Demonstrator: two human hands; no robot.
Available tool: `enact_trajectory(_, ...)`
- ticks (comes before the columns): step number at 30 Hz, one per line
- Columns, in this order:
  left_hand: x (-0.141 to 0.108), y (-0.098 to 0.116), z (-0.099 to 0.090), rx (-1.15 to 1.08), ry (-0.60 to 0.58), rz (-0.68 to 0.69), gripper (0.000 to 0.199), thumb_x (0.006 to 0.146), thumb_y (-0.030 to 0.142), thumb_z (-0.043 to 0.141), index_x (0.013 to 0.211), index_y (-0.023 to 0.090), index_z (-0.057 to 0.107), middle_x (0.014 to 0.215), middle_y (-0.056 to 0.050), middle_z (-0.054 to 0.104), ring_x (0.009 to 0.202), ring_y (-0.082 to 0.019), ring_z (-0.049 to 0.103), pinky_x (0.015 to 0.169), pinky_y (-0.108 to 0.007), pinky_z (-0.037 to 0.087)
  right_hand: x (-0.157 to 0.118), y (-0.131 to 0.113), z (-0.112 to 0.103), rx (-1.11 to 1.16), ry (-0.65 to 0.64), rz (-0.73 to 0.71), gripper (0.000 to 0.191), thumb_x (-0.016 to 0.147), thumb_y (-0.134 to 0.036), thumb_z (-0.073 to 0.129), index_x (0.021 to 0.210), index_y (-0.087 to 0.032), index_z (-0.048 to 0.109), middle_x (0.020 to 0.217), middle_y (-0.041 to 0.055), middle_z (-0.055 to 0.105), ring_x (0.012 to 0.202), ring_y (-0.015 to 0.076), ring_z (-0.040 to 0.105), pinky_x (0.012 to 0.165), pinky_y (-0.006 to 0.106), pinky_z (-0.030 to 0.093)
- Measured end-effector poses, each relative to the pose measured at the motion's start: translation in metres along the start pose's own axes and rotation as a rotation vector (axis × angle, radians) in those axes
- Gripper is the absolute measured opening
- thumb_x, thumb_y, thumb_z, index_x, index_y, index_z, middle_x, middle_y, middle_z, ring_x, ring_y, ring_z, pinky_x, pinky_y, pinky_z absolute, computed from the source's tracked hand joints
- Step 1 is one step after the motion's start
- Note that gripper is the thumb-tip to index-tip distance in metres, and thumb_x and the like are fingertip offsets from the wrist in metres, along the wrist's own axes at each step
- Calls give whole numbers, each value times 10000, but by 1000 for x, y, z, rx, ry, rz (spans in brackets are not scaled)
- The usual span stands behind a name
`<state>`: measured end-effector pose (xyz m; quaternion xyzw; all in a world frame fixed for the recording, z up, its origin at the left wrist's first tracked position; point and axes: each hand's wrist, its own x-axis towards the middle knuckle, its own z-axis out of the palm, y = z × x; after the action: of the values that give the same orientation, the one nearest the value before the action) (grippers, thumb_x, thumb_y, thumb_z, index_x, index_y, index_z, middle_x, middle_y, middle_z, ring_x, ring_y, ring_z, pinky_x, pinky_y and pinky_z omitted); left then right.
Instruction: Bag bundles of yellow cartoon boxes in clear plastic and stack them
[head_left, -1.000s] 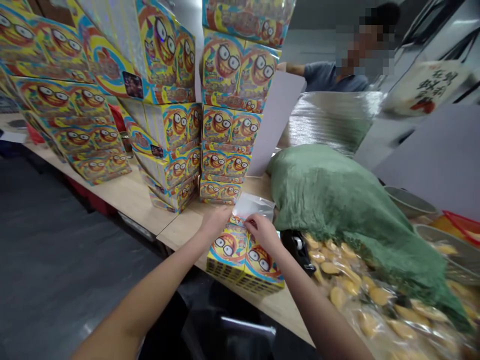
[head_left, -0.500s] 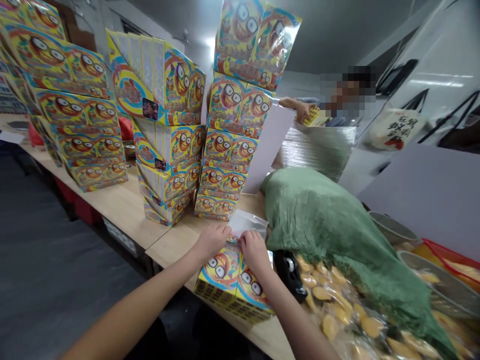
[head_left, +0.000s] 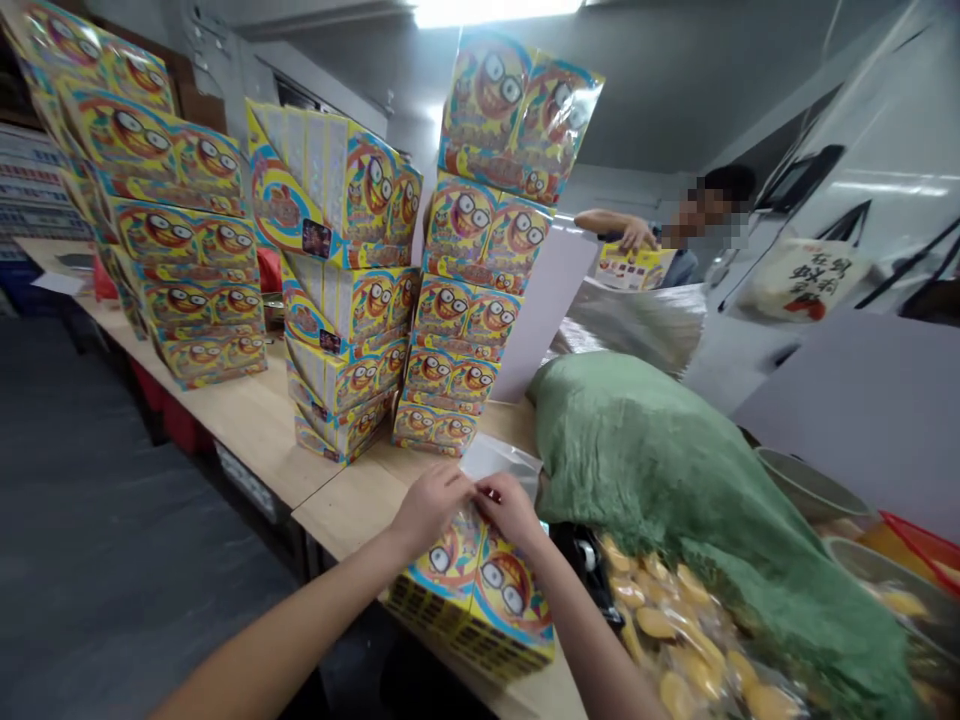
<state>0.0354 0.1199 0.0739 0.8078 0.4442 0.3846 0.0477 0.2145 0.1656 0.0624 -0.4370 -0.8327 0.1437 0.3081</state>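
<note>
A yellow and blue cartoon-face box (head_left: pixel 491 590) lies at the table's near edge, partly under my forearms. Over its far end my left hand (head_left: pixel 435 505) has its fingers pinched together. My right hand (head_left: pixel 511 510) meets it there, thumb and fingers curled in. Both seem to pinch something at the box's far edge, too small to make out. Just beyond lies a clear plastic sheet (head_left: pixel 501 460). A black tape dispenser (head_left: pixel 589 565) stands right of the box.
Tall stacks of matching boxes (head_left: pixel 450 365) rise behind and left on the wooden table (head_left: pixel 349 505). On the right, a green sack (head_left: pixel 637 450) lies by wrapped yellow items (head_left: pixel 675 620). At the back, a person (head_left: pixel 637 235) handles a yellow box.
My hands have come together, fingertips now meeting over the box's far end. The view has tilted up a little. The person at the back has turned the yellow box.
</note>
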Motion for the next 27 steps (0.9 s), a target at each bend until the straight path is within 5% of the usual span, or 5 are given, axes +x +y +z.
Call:
enact_trajectory(9, -22, 44, -21, 72, 162, 448, 209, 907, 172, 475, 1026, 205, 643, 918, -44, 680, 877, -156, 600, 777, -291, 477, -53, 1, -46, -91, -23, -67, 132, 862, -231, 535, 840, -190, 658, 855, 66, 637, 852, 203, 550, 775, 347, 438)
enact_trajectory(13, -30, 76, -36, -84, 262, 472, 221, 876, 134, 526, 1060, 213, 620, 881, -28, 671, 860, -144, 614, 769, -275, 496, -84, -1, -76, -58, -14, -4, 168, 878, -292, 525, 829, -206, 662, 850, 58, 662, 831, 197, 577, 755, 337, 447)
enact_trajectory(17, -29, 96, -55, -339, 328, 81, 181, 845, 128, 576, 988, 227, 627, 832, -6, 646, 789, -115, 623, 723, -238, 511, -114, -5, -104, 174, -3, 189, 209, 853, -377, 553, 855, -219, 690, 816, 50, 676, 755, 180, 600, 688, 310, 458)
enact_trajectory(22, -10, 72, -56, -821, 115, -616, 364, 726, 311, 715, 1022, 181, 550, 669, 45, 586, 596, -102, 581, 563, -213, 488, -126, -3, -103, 518, 168, 554, 305, 773, -466, 624, 863, -190, 714, 698, 24, 633, 670, 151, 553, 605, 270, 424)
enact_trajectory(27, 4, 25, -34, -910, -25, -833, 311, 658, 392, 743, 775, 149, 589, 698, 31, 568, 626, -78, 543, 595, -184, 454, -107, 1, -73, 732, 181, 673, 409, 760, -473, 625, 1025, -171, 704, 682, 1, 587, 587, 100, 445, 542, 237, 354)
